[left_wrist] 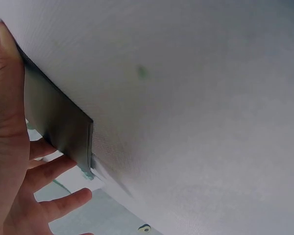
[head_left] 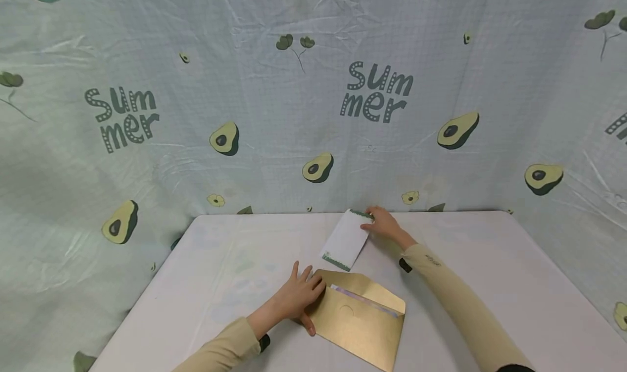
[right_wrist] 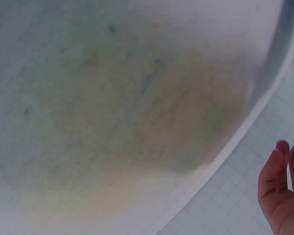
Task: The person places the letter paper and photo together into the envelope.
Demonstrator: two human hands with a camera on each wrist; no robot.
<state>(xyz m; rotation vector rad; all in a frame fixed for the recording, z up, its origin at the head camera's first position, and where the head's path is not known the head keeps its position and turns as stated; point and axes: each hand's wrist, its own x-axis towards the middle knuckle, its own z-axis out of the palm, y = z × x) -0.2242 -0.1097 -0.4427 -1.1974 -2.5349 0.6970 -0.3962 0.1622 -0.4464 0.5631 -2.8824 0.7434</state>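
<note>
Gold envelope (head_left: 360, 331) lies on white table (head_left: 235, 285), flap (head_left: 368, 286) open. Slip (head_left: 364, 301) sits inside, top edge showing above pocket. White card (head_left: 345, 239), green bands at ends, lies outside, just beyond envelope. Left hand (head_left: 296, 297) grips envelope's left end, thumb on near side, some fingers spread. Right hand (head_left: 386, 226) pinches card's far right corner, fingers bent; right wrist view misses contact. Seems part-done: slip in, card out, flap unclosed. Printed sheet (head_left: 274, 116) hangs behind table.

Soft light puts a sheen on the gold envelope (head_left: 360, 326), while both wrist views are dimmer and hazy.
</note>
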